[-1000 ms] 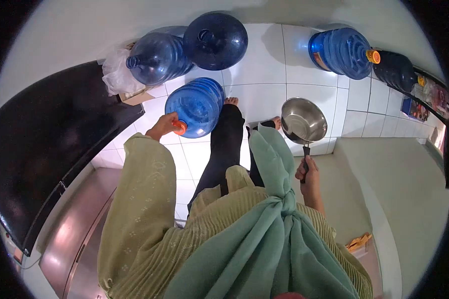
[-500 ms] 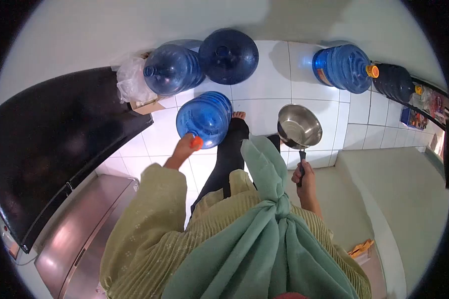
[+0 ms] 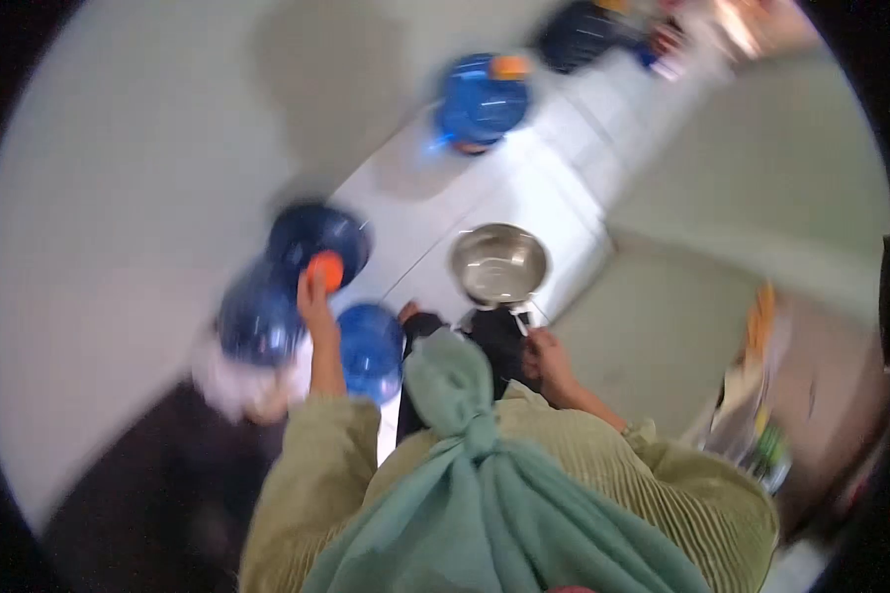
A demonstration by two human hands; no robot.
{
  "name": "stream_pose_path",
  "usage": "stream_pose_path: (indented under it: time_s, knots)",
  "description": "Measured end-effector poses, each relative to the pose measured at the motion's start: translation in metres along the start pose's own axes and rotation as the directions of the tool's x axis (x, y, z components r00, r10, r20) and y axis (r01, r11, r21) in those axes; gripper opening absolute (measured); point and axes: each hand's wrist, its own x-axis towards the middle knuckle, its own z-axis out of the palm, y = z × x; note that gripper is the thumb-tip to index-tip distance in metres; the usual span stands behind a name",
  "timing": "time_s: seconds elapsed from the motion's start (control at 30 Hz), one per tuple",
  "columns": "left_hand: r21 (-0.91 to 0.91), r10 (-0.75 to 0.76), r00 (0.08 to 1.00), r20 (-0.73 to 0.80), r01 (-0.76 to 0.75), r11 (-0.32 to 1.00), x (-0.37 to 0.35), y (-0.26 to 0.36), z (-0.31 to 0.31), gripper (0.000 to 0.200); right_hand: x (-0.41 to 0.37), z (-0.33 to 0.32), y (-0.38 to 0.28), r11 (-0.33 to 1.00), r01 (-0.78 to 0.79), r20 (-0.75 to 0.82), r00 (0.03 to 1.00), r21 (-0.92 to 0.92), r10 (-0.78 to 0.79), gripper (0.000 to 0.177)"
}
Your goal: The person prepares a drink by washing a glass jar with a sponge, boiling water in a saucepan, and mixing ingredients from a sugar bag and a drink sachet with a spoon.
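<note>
My left hand (image 3: pixel 313 301) is closed on an orange cap (image 3: pixel 325 270), held over the dark blue bottle by the wall. Just right of that forearm, a large blue water bottle (image 3: pixel 370 348) stands on the floor beside my leg; its neck is not clear in the blur. My right hand (image 3: pixel 544 358) grips the handle of a steel saucepan (image 3: pixel 499 264). The pan is level in front of my legs, and its inside shows no clear contents.
Two dark blue bottles (image 3: pixel 318 242) (image 3: pixel 259 314) are by the wall at left, near a white plastic bag (image 3: pixel 229 381). Farther ahead are an orange-capped blue bottle (image 3: pixel 483 104) and a dark one (image 3: pixel 576 38). A pale ledge (image 3: pixel 653 326) is at right.
The view has swung to the right and blurred. My left hand has lifted forward with the orange cap, away from the blue bottle. The saucepan is still in my right hand.
</note>
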Motion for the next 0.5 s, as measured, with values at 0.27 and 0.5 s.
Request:
stream_pose_path:
  time_s: [0.27,0.5]
  knots:
    - [0.416,-0.566,0.102,0.818,0.574,0.705,-0.136,-0.063,0.166,0.026,-0.152,-0.075,-0.043,0.877,0.435,0.040,0.891,0.203,-0.452,0.027]
    - [-0.756,0.473,-0.603,0.642,-0.396,0.521,-0.456,-0.044,0.330,0.030,-0.238,-0.187,0.015,0.679,0.624,0.059,0.718,0.387,-0.693,0.025]
